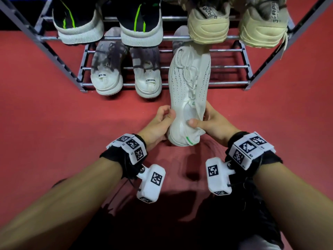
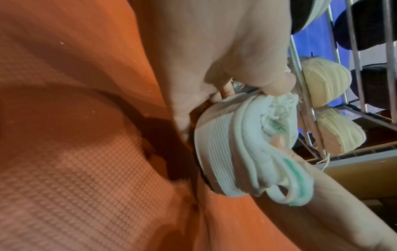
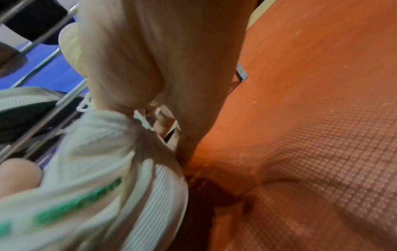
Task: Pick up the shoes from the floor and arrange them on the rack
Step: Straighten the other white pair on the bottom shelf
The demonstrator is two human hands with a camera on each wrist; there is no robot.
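Now left hand [image 1: 158, 123], right hand [image 1: 207, 121] pinching perforated white sneaker [image 1: 189, 83] heel; ribbed sole.

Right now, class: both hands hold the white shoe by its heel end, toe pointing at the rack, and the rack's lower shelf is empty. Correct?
Not quite. In the head view the lower shelf already holds a white pair. The rest stands: left hand and right hand hold the white shoe.

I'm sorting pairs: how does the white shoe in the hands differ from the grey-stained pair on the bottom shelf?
The white shoe is clean with a green heel mark, held by the left hand and right hand, only its toe over the rack. The stained pair sits on the shelf. Both point toe inward.
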